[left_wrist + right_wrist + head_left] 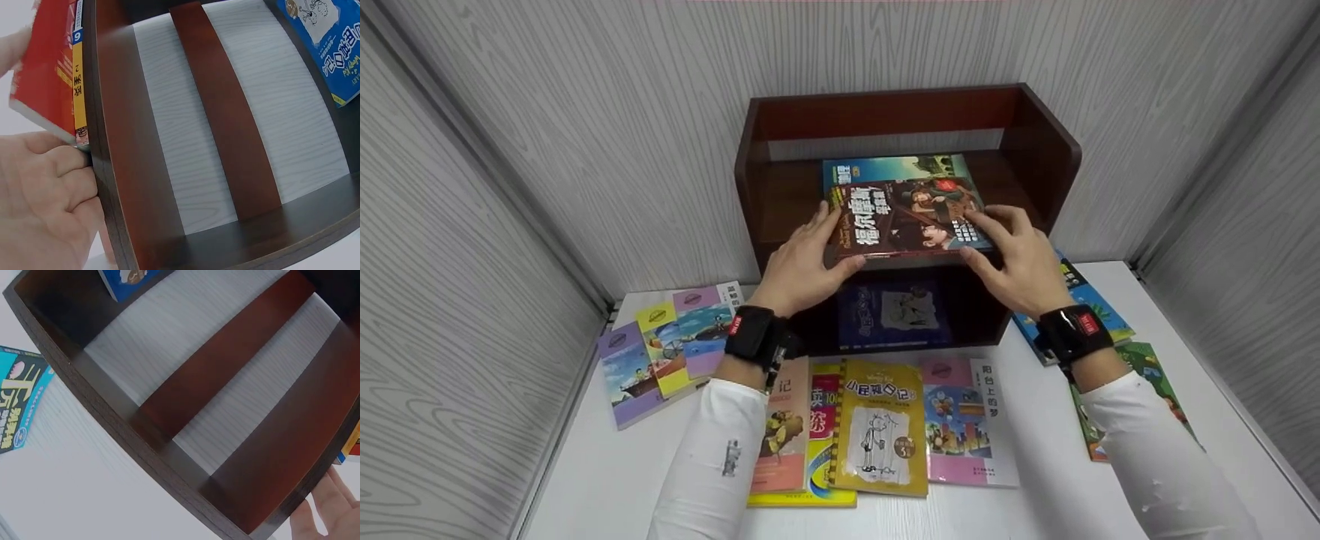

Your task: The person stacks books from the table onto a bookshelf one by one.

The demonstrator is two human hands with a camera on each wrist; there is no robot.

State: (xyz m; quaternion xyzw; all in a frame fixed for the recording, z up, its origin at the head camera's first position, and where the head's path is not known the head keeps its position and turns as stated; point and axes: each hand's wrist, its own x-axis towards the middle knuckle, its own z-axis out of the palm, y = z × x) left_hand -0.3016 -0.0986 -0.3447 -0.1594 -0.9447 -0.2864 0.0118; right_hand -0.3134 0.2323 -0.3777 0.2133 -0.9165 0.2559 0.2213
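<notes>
A dark brown book [896,236] with large white lettering lies over the upper board of a brown wooden shelf [1054,161], overlapping a blue-green book [877,169] behind it. My left hand [802,270] holds its left front corner, thumb at the front edge and fingers along the left side. At the right end my right hand [1020,262] grips it, index finger over the cover and thumb by the front corner. The left wrist view shows a red book surface [48,73] and a yellow spine [78,84] just beyond the shelf's edge. A blue book [911,315] lies in the lower compartment.
Three overlapping books [664,349] fan out left of the shelf. In front lie a yellow book [877,442], a pink-and-white book [971,431] and others partly under the left arm. A blue book [1099,300] and a green book [1151,379] lie to the right.
</notes>
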